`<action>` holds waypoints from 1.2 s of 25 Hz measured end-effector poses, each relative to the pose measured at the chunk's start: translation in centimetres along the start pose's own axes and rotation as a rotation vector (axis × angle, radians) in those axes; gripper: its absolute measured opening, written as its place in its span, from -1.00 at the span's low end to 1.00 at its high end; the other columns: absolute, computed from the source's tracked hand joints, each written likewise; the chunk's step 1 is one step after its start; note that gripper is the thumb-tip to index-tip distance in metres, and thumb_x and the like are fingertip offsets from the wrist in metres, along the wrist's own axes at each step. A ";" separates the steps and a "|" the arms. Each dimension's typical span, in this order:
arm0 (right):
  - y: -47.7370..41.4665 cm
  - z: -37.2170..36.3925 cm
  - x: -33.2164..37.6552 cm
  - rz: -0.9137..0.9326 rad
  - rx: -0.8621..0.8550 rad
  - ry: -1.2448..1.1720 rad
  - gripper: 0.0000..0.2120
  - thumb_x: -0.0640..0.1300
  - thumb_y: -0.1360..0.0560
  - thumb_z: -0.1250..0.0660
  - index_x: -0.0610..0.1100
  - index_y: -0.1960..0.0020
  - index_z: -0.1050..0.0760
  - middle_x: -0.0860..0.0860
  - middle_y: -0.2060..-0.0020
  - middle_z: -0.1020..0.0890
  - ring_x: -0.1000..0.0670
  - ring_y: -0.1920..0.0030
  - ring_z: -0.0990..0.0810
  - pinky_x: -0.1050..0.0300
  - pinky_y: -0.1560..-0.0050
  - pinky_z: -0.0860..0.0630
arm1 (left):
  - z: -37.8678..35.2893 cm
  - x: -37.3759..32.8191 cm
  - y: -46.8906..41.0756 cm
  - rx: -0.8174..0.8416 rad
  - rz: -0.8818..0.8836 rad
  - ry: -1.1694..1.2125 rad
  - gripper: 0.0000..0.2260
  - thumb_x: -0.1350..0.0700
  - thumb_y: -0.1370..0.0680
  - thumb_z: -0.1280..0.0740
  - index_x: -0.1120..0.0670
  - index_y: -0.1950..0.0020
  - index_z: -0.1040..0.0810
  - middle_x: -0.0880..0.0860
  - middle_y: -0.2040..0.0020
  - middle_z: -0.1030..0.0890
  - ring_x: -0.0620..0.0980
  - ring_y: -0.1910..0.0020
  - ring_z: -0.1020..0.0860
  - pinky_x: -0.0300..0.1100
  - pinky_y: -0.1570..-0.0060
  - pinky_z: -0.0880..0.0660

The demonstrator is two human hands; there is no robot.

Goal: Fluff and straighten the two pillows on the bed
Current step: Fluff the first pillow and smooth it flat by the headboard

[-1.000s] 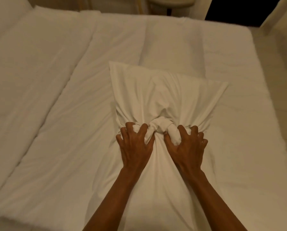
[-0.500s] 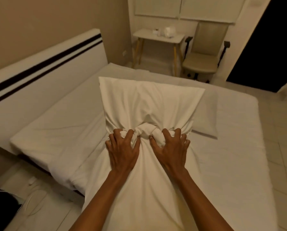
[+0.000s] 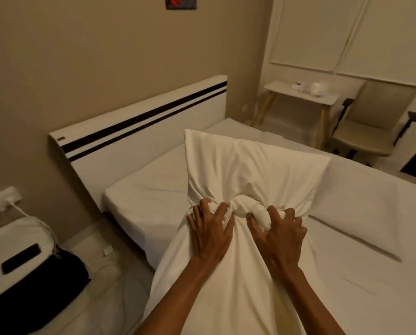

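1. At the far left, a white power strip (image 3: 3, 200) lay by the wall, its cord trailing down toward a white bundle with a dark phone (image 3: 21, 258) resting on it; black fabric (image 3: 45, 284) sat just beside and below that bundle.
2. A white headboard (image 3: 139, 131) with two dark stripes stood against the beige wall, and the bed (image 3: 149, 201), covered in a white sheet, ran from it toward the right.
3. The held pillow (image 3: 250, 170), in a white case, was lifted above the near left part of the bed, its far end upright and its near end hanging toward the camera.
4. The left hand (image 3: 209, 235) lay on the pillow's middle with fingers curled, clutching a bunch of the fabric.
5. Between the two hands the case was gathered into a tight twisted knot of cloth.
6. The right hand (image 3: 279, 240) gripped the other side of that bunch, fingers dug into the fabric, close beside the left hand without touching it.
7. A second pillow (image 3: 356, 206) lay flat on the bed to the right, partly behind the held one.
8. Farther right, beyond the bed, a small white side table (image 3: 301, 95) with wooden legs carried a few small white items too blurred to name.
9. A beige armchair (image 3: 373, 126) with dark armrests stood just beside the table, under pale window blinds (image 3: 347, 32).
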State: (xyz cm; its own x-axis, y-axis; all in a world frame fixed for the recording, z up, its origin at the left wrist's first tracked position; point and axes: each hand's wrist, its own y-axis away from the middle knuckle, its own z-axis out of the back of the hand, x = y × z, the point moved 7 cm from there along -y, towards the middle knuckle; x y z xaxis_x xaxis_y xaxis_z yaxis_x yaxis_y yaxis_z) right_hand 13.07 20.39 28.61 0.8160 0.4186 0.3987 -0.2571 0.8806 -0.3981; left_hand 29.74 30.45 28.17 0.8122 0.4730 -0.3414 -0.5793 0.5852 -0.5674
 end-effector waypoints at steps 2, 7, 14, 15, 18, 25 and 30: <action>0.5 -2.1 4.4 0.016 0.004 -0.015 -0.55 0.37 -0.44 -0.33 0.01 -0.04 -0.54 -0.08 -0.01 -0.52 -0.21 0.02 -0.49 -0.11 -0.04 -0.41 | 0.8 4.6 -0.9 -0.006 0.010 -0.009 -0.80 -0.17 -0.53 -0.28 -0.15 -0.09 -0.51 0.04 -0.10 -0.44 0.06 0.08 -0.41 -0.01 0.10 -0.30; 1.0 -6.3 13.4 0.054 0.027 -0.044 -0.56 0.38 -0.43 -0.32 0.02 -0.01 -0.52 -0.06 0.01 -0.52 -0.19 0.04 -0.48 -0.10 -0.02 -0.42 | 2.6 14.0 -3.5 -0.012 0.048 -0.046 -0.80 -0.16 -0.55 -0.26 -0.13 -0.11 -0.50 0.04 -0.09 -0.42 0.07 0.09 -0.40 -0.01 0.09 -0.28; -1.4 -13.3 21.5 0.125 0.111 -0.061 -0.53 0.43 -0.43 -0.23 0.06 -0.03 -0.50 -0.02 0.03 -0.50 -0.14 0.06 -0.47 -0.09 0.00 -0.44 | 1.0 22.8 -7.2 0.017 0.136 -0.084 -0.74 -0.15 -0.56 -0.23 -0.08 -0.14 -0.55 0.09 -0.11 -0.43 0.11 0.07 -0.41 0.02 0.09 -0.34; -2.2 -14.7 22.8 0.138 0.121 -0.061 -0.53 0.43 -0.43 -0.23 0.06 -0.03 -0.50 -0.02 0.03 -0.49 -0.14 0.06 -0.47 -0.09 0.00 -0.44 | 0.5 24.1 -8.1 0.022 0.155 -0.095 -0.73 -0.15 -0.55 -0.23 -0.07 -0.14 -0.56 0.10 -0.11 -0.44 0.11 0.07 -0.41 0.02 0.09 -0.35; -5.3 -19.1 26.5 0.172 0.129 -0.074 -0.54 0.42 -0.44 -0.24 0.06 -0.04 -0.50 -0.03 0.05 -0.49 -0.14 0.09 -0.46 -0.08 0.02 -0.44 | -1.3 28.1 -11.9 0.049 0.201 -0.138 -0.69 -0.14 -0.55 -0.22 -0.04 -0.16 -0.60 0.12 -0.11 -0.47 0.13 0.07 -0.46 0.03 0.07 -0.41; -14.1 -27.2 32.4 0.161 0.164 -0.120 -0.55 0.41 -0.45 -0.22 0.06 -0.05 -0.50 -0.01 0.05 -0.49 -0.10 0.11 -0.44 -0.04 0.07 -0.42 | -6.0 33.7 -22.5 0.093 0.180 -0.175 -0.62 -0.15 -0.57 -0.15 0.00 -0.16 -0.65 0.18 -0.13 -0.54 0.14 0.06 -0.53 0.04 0.06 -0.50; -20.2 -31.0 35.3 0.147 0.167 -0.137 -0.56 0.40 -0.46 -0.24 0.06 -0.08 -0.49 -0.02 0.03 -0.49 -0.11 0.08 -0.44 -0.04 0.03 -0.41 | -9.2 36.0 -29.3 0.076 0.172 -0.154 -0.64 -0.16 -0.60 -0.14 -0.02 -0.17 -0.62 0.14 -0.14 -0.51 0.12 0.04 -0.51 0.02 0.04 -0.46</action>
State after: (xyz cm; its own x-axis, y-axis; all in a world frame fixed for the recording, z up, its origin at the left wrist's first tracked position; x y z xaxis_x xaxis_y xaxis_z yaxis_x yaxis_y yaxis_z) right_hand 63.16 10.53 25.07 0.6888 0.5608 0.4593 -0.4587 0.8278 -0.3229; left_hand 76.61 24.24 25.57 0.6847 0.6614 -0.3063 -0.7163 0.5329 -0.4505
